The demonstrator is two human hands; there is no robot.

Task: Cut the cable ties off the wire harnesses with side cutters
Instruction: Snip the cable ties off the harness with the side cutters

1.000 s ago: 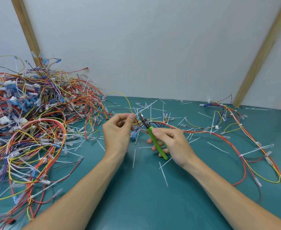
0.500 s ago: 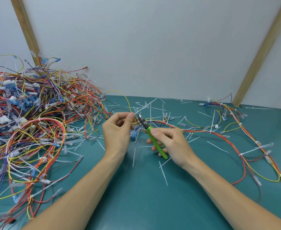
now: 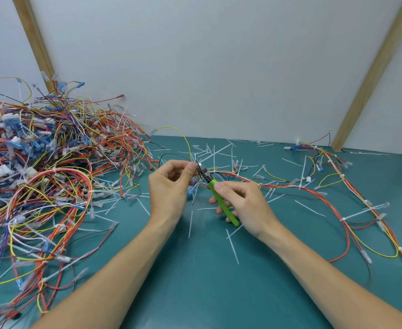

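Big harness pile (image 3: 41, 176) far left on the green mat (image 3: 195, 281). Left hand (image 3: 171, 186) pinches a wire bundle (image 3: 240, 179) at mid-table — thumb up against the cutter head. Right hand (image 3: 242, 203) grips the green-handled side cutters (image 3: 219, 198), blades at the bundle. Cut ties (image 3: 219, 153) scattered behind; another harness (image 3: 361, 198) lies right.

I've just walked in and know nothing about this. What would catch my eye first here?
Probably the big tangled wire pile heaped at the left of the green table. At the centre, the right hand grips green-handled cutters against wires pinched by the left hand. White cut ties lie scattered around them.
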